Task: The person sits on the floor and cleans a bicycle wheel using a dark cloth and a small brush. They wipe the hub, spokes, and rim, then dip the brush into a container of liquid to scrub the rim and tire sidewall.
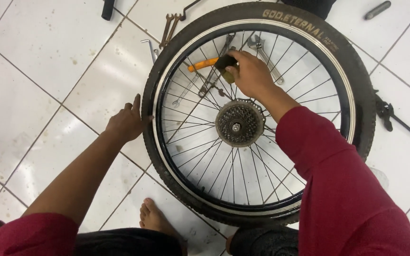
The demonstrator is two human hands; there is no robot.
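Observation:
A bicycle wheel with a black tyre [361,95], silver rim and thin spokes lies flat on the white tiled floor. A rusty gear cassette [239,123] sits at its hub. My right hand [250,73] reaches over the spokes above the hub, shut on a small dark sponge-like block [226,64]. My left hand [128,122] rests against the tyre's left outer edge, fingers spread. Both sleeves are dark red.
Wrenches [169,28] and a hex key [150,47] lie on the floor beyond the wheel. An orange-handled tool [200,65] and more wrenches [266,52] show through the spokes. A black metal part [395,121] lies at right. My bare foot [155,218] is near the tyre's lower edge.

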